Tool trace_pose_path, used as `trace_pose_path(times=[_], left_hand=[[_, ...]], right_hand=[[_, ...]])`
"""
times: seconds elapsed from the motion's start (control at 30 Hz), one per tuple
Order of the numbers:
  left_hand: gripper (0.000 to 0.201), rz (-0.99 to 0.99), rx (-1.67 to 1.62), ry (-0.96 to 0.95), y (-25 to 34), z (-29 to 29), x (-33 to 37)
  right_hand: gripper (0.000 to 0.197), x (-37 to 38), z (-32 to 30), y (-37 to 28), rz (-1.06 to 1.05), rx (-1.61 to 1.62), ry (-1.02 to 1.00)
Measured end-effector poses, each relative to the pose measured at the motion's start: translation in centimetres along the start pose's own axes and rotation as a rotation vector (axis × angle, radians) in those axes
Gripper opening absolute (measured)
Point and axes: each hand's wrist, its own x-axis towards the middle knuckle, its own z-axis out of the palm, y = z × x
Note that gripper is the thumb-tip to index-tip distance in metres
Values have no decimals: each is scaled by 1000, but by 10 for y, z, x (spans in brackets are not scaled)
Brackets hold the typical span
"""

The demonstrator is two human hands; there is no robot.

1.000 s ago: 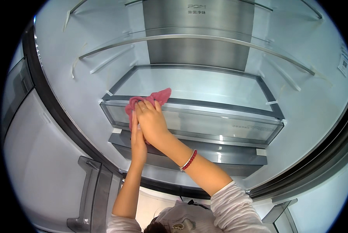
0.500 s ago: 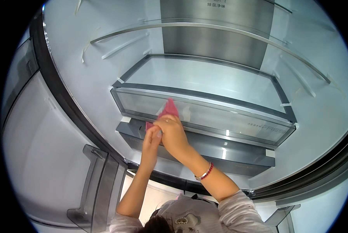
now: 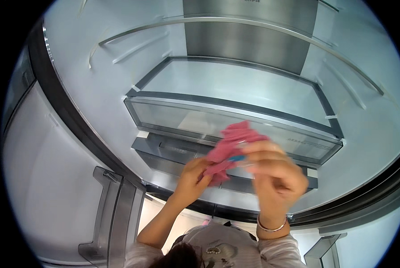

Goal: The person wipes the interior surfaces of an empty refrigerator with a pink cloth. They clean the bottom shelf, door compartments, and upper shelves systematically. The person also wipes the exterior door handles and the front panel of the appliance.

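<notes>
Bunched in front of the fridge drawers is a pink cloth [image 3: 235, 142]. My left hand [image 3: 194, 177] is closed on its lower left end. At the cloth's right side is my right hand [image 3: 278, 172], blurred by motion, its fingers curled in a pinch. Between that hand and the cloth shows a small blue piece [image 3: 237, 158] with some clear, shiny material beside it. Whether the right fingertips grip this piece, the cloth's edge or something else is hidden by the blur. Behind the cloth is a clear-fronted drawer [image 3: 164, 117] under a glass shelf [image 3: 235, 78].
A grey lower drawer [image 3: 153, 147] sits beneath the clear one. Higher up, a shelf with a metal front rim [image 3: 235, 20] spans the fridge. The open door [image 3: 43, 169] stands at the left, with a grey door bin [image 3: 108, 214]. Another bin [image 3: 325, 250] is at the lower right.
My hands have come apart; the right has swung to the right and turned. The pink cloth has moved right and now shows much more of itself, along with the blue piece.
</notes>
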Motion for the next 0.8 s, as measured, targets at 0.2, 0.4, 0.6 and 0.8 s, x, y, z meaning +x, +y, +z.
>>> trace_pose_path(times=[0.2,0.4,0.6,0.8], left_hand=[[30,-428,-1060,-108,14,-18,-7],[53,-426,-1406,84,38,-36,20],[56,-471,-1617,221,35,-34,31],[51,-446,-1120,-192,11,-39,22]], right_hand=[[22,-9,-32,7,126,-271,192],[52,-23,-34,15,205,-721,-151],[17,-45,-39,38,438,-600,-144],[11,-73,-67,47,977,354,398]])
